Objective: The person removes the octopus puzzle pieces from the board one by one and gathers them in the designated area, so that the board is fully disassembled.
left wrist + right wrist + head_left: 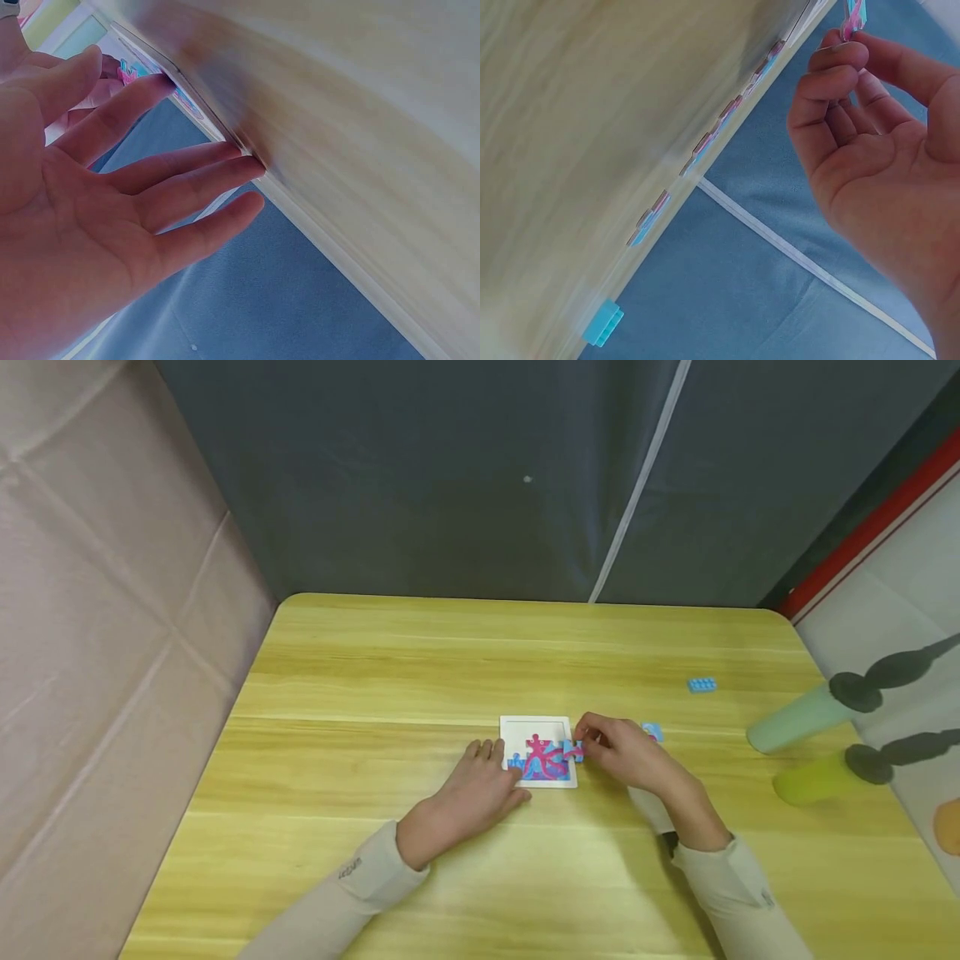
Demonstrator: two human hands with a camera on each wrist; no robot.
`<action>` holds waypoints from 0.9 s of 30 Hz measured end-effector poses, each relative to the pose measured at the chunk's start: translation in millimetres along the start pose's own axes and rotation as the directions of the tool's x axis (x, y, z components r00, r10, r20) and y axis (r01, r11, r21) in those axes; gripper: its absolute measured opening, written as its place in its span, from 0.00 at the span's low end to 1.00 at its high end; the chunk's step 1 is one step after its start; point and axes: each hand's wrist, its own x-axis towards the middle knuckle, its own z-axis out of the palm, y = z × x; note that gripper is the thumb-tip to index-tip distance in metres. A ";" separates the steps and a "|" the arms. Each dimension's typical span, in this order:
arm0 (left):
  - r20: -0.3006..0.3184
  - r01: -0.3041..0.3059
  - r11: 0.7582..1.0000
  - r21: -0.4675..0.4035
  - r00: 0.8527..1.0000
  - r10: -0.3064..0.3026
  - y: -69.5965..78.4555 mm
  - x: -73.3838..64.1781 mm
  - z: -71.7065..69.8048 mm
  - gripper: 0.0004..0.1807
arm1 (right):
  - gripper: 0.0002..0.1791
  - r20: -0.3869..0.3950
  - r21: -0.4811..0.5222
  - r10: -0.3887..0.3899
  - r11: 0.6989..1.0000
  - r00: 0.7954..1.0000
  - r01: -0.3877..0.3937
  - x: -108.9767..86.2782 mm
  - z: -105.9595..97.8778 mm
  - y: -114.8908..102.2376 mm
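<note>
A white square puzzle tray (pixel 536 721) lies on the table with a partly filled picture (pixel 546 760) in pink and blue. My left hand (pixel 476 781) lies over its left side, fingers extended. In the left wrist view its fingertips (pixel 244 150) are at the tray's edge and the index finger reaches over the picture. Between thumb and fingers, my right hand (pixel 630 756) pinches a pink-and-blue jigsaw piece (pixel 576 750) above the tray's right edge. In the right wrist view that piece (pixel 853 19) stands up from the fingertips.
Several loose jigsaw pieces (pixel 724 120) lie on the table, mostly hidden by my right hand in the head view; one piece (pixel 652 731) shows beyond it. A blue toy brick (pixel 702 685) lies farther back. Pale green (pixel 795 718) and yellow-green cylinders (pixel 817 777) with dark tops are at right.
</note>
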 end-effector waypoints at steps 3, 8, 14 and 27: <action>-0.005 -0.001 1.000 0.000 1.000 0.001 -0.5 -0.1 0.3 0.22 | 0.06 -0.002 -0.005 -0.001 1.000 1.000 0.001 -1.2 -0.5 0.6; -0.009 -0.006 1.000 0.006 1.000 0.006 -0.9 -0.9 0.8 0.21 | 0.06 -0.005 -0.021 0.009 1.000 1.000 -0.009 -3.2 -0.9 2.0; -0.014 -0.010 1.000 0.003 1.000 0.010 -1.0 -0.8 0.7 0.22 | 0.05 0.002 -0.026 0.027 0.999 1.000 -0.027 -4.1 -2.2 4.0; -0.032 -0.014 1.000 0.003 0.999 0.014 -0.7 -1.4 1.1 0.21 | 0.05 0.018 -0.042 0.052 0.998 0.998 -0.051 -8.5 -6.3 9.9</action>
